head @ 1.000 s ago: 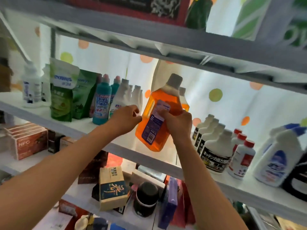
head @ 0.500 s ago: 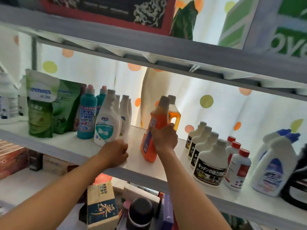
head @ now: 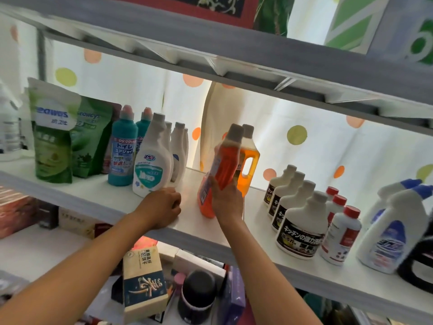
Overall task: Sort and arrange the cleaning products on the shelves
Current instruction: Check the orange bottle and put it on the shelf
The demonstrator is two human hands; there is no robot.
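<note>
So the biggest thing in view was the long white middle shelf (head: 234, 233), running from 9 o'clock down toward 4 o'clock, with a grey upper shelf (head: 234, 43) above it and a polka-dot white curtain (head: 328, 148) behind. At 9 o'clock stood two green stand-up refill pouches (head: 54, 146), touching each other. Next to them, two teal bottles with pink caps (head: 121, 156), then a cluster of white bottles with grey caps (head: 152, 167) around 10 o'clock.

Dead centre was the orange liquid bottle with a grey cap (head: 222, 170), tilted toward 1 o'clock with its base on the shelf. The right hand (head: 228, 202) was the grip here, fingers wrapped around the bottle's lower body. Right behind it, touching, stood a second amber jug with a handle (head: 249, 167), upright.

At 3 o'clock there was a row of four white bottles with black labels (head: 302, 228), a row of three small white bottles with red caps (head: 342, 235) just beside them, and further toward 4 o'clock two white bottles with blue tops (head: 393, 235).

The left hand (head: 161, 211) rested on the shelf's front edge just beside the nearest white bottle, fingers curled loosely under, holding nothing as far as I could see.
</note>
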